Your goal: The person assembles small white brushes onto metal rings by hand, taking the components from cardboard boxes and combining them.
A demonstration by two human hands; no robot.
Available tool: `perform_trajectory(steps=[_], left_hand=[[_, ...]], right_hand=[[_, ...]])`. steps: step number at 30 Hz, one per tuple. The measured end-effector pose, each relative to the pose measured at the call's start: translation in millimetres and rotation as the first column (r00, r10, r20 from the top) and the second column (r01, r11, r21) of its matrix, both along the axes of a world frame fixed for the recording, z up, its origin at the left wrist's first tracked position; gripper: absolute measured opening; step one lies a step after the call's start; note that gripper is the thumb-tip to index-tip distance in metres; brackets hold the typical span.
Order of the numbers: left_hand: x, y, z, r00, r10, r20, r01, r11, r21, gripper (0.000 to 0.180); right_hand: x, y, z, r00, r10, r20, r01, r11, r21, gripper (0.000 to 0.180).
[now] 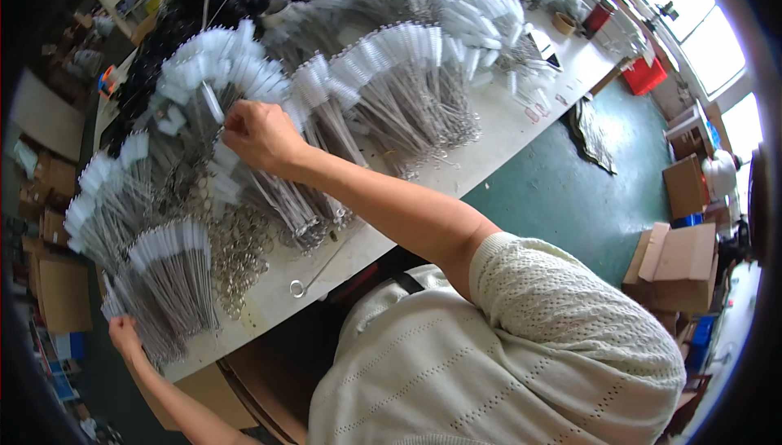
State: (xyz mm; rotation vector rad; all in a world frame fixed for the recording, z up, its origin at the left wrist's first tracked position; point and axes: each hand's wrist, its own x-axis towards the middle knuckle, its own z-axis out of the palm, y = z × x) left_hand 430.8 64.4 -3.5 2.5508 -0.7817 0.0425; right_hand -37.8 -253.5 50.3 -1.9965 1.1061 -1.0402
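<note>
Many thin wire-handled brushes with white bristle heads lie in bundles across the table. My right hand [265, 135] is closed over the middle of the pile, with a white-headed brush [212, 103] at its fingertips. Below that hand, wire handles [281, 200] of another bundle point toward the table's front edge. At the table's left end, my left hand [125, 333] is closed beside a brush bundle [138, 315]; what its fingers hold is too small to make out. Nearby stands out a neat brush bundle [175, 270] with handles toward me.
A heap of small metal rings [236, 266] lies mid-table. One wire with a ring end [298, 288] rests near the front edge. Black-bristled brushes [163, 54] fill the back left. A dark red jar [599, 17] stands far right; cardboard boxes [676, 266] sit on the green floor.
</note>
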Motion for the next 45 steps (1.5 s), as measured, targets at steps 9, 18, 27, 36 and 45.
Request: perform_trajectory(steps=[9, 18, 27, 36, 45], left_hand=[[-242, -46, 31, 0.945, -0.314, 0.094, 0.267, 0.569, -0.778, 0.032], [-361, -83, -42, 0.938, -0.341, -0.056, 0.160, 0.573, -0.804, 0.035], [-381, -86, 20, 0.949, -0.315, -0.023, 0.148, 0.507, -0.849, 0.045], [-373, -86, 45, 0.890, -0.399, -0.219, -0.017, 0.453, -0.892, 0.043], [-369, -83, 38, 0.882, -0.409, -0.232, 0.020, 0.525, -0.851, 0.040]], right_hand=[[-199, -42, 50, 0.737, -0.193, 0.647, 0.162, 0.981, 0.108, 0.023], [-294, -91, -29, 0.851, -0.461, -0.251, 0.465, 0.884, -0.048, 0.026], [-301, -115, -30, 0.872, -0.211, -0.441, 0.243, 0.970, 0.016, 0.028], [-367, -156, 2, 0.987, -0.154, -0.053, 0.162, 0.955, 0.249, 0.017], [-431, -220, 42, 0.492, -0.677, -0.548, 0.689, 0.687, -0.230, 0.019]])
